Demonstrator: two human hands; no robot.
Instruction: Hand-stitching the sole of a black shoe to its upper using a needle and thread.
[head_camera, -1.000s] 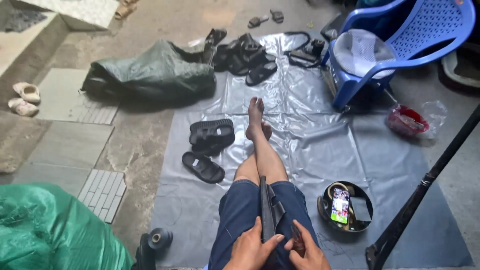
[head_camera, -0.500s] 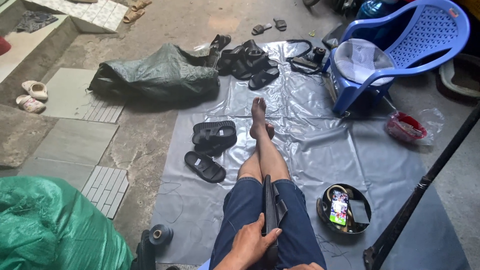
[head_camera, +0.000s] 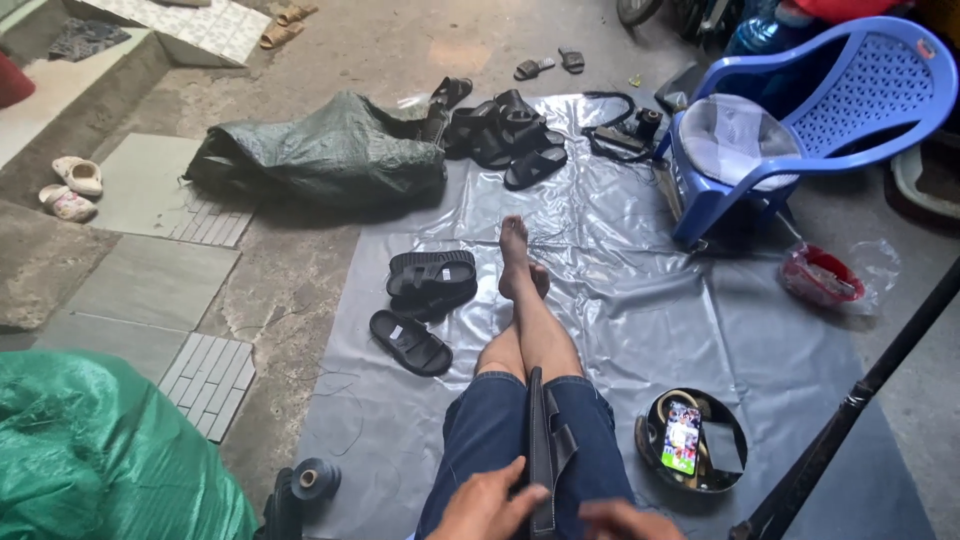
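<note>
I sit on a grey plastic sheet (head_camera: 640, 300) with my bare legs stretched out and crossed at the ankles. A black sandal (head_camera: 545, 450) stands on edge along my lap, strap side to the right. My left hand (head_camera: 490, 505) grips its near end, thumb against the sole. My right hand (head_camera: 630, 520) shows only partly at the bottom edge, blurred, fingers spread, just right of the sandal and apart from it.
Black sandals (head_camera: 430, 280) lie left of my feet, with more piled (head_camera: 510, 135) at the far edge. A blue plastic chair (head_camera: 800, 120) stands far right. A round tin holding a phone (head_camera: 695, 440), a black pole (head_camera: 860, 400), a thread spool (head_camera: 318, 478) and a green sack (head_camera: 100, 460) are close.
My right hand left the sandal, dropped out of view, and now shows again beside it. My left hand stayed on the sandal. The view tilted slightly.
</note>
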